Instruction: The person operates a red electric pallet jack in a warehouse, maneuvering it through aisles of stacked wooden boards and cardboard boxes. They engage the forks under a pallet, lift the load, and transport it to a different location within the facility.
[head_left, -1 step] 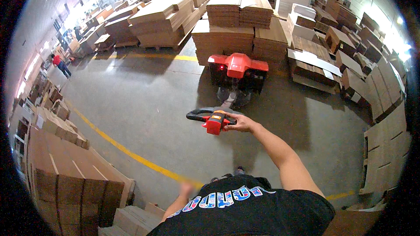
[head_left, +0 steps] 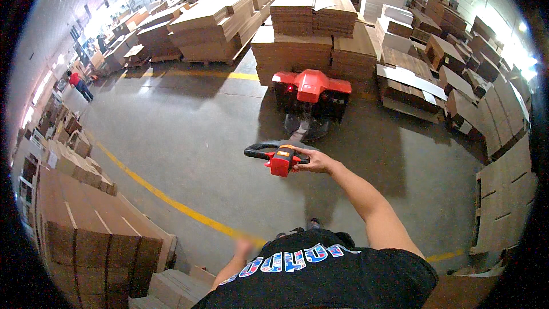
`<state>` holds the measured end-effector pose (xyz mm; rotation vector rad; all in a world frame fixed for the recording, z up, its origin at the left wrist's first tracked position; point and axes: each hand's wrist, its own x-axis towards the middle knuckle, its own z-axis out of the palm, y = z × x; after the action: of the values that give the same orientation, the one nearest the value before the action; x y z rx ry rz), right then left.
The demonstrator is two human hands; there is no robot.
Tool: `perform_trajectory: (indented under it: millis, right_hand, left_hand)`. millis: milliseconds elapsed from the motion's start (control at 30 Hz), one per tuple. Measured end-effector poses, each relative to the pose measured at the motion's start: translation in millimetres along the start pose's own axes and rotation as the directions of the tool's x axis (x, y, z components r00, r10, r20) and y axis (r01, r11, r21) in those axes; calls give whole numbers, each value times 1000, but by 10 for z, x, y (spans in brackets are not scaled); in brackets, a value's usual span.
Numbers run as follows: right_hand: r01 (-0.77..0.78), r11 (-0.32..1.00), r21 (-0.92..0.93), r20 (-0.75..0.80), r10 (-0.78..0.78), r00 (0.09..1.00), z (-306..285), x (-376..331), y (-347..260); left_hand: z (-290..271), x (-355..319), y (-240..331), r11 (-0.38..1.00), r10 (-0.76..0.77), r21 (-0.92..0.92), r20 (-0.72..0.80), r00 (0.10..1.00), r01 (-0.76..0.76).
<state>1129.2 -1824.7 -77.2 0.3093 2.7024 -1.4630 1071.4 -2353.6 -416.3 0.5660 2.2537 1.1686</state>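
Grey warehouse floor [head_left: 189, 131], yellow lines [head_left: 163, 196], cardboard stacks [head_left: 291, 20], red pallet truck [head_left: 309, 86]

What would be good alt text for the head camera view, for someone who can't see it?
A person's right hand grips the black-and-red control handle of a red pallet truck, which stands in front of stacked brown cardboard sheets. The blurred left hand is low, beside the person's black shirt. Yellow lines mark the grey floor.
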Motion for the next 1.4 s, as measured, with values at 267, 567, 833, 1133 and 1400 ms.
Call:
perform_trajectory:
  millis: [267, 567, 833, 1133, 1400]
  right_hand:
    - [16, 999, 33, -13, -16, 1000, 25, -17, -154]
    - [-6, 1000, 13, -20, 6, 1000, 47, -174, 165]
    - [-5, 999, -43, -49, 3, 999, 128, -118, 551]
    - [-53, 995, -87, 26, 55, 998, -9, 65, 1615]
    - [-274, 944, -182, 153, 302, 941, -155, -141, 930]
  left_hand:
    - [-181, 89, -71, 949, 117, 292, 31, 993, -121]
    - [98, -143, 330, 893, -286, 374, 48, 957, 248]
    - [196, -222, 206, 806, -514, 251, -152, 844, 536]
    - [356, -251, 41, 845, -491, 212, -55, 870, 490]
    - [292, -301, 364, 798, -574, 198, -37, 818, 569]
